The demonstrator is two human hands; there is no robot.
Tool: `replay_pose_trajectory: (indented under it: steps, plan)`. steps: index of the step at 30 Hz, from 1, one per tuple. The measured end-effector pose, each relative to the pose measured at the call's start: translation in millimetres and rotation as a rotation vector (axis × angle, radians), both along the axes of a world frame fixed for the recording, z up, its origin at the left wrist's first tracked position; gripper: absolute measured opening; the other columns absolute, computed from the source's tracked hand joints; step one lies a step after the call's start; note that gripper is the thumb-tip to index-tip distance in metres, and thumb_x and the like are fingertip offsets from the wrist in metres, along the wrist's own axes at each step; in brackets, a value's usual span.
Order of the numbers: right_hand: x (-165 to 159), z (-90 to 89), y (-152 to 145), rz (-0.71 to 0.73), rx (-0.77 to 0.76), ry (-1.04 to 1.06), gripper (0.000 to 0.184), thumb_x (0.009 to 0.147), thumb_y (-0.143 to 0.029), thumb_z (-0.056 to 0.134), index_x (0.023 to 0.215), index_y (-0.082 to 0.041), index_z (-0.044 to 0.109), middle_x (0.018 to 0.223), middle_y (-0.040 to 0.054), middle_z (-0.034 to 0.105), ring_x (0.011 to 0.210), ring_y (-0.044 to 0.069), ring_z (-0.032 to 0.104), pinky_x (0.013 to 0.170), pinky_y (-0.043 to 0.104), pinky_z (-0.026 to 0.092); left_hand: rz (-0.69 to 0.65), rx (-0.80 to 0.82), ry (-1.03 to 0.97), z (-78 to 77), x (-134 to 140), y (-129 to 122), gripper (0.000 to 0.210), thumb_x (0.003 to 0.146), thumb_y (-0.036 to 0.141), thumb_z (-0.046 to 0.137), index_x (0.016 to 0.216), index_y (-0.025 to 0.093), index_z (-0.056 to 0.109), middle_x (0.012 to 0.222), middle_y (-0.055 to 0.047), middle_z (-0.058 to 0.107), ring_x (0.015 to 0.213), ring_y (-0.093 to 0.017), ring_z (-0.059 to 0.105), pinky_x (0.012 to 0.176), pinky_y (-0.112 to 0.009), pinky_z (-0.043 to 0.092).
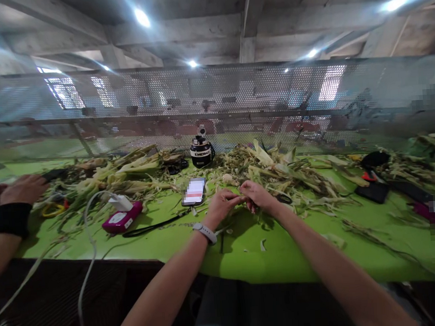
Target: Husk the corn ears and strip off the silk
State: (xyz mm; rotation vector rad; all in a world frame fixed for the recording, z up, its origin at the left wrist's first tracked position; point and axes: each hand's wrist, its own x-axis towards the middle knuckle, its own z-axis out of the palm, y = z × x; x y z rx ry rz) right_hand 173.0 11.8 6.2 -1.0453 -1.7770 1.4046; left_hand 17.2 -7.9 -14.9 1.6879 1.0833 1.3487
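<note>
My left hand (222, 205) and my right hand (257, 196) meet above the green tabletop, fingertips pinched together. Whatever is between the fingers is too small to make out. A pale watch band circles my left wrist. Just beyond my left hand lies a phone (194, 191) with a lit screen and a black strap (157, 226). Behind my right hand spreads a heap of pale green and brown dried husks (276, 166). Small scraps of husk (263, 245) lie on the table in front of my hands.
A black jug marked ENERGY (201, 153) stands at the back, before a perforated metal screen (235, 90). To the left are a magenta power bank (122, 218) with a white cable and more husks (129, 173). Another person's hand (24, 189) reaches in at far left. A black phone-like slab (372, 192) lies right.
</note>
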Motion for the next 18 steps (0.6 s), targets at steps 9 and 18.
replay_pose_trajectory:
  steps: [9,18]
  plan:
    - [2.7,2.5,-1.8,0.017,0.068,-0.011,0.042,0.072,-0.059,0.060,0.081,-0.022,0.043,0.036,-0.0101,0.051,0.026,0.010,0.044,0.029,0.018,0.033,-0.046,-0.139,-0.200,-0.1,0.6,-0.7,0.021,0.051,0.035,0.080,0.058,0.017,0.071,0.066,-0.003,0.063,0.068,-0.015,0.054,0.068,-0.028,0.043]
    - [3.2,-2.7,2.9,-0.036,0.035,0.067,0.039,0.069,-0.053,0.067,0.082,-0.021,0.047,0.042,-0.0086,0.053,0.033,0.010,0.049,0.036,0.022,0.043,0.005,-0.162,-0.283,0.8,-6.8,1.1,0.007,0.058,0.024,0.074,0.057,0.019,0.070,0.083,-0.005,0.066,0.083,-0.018,0.058,0.080,-0.030,0.045]
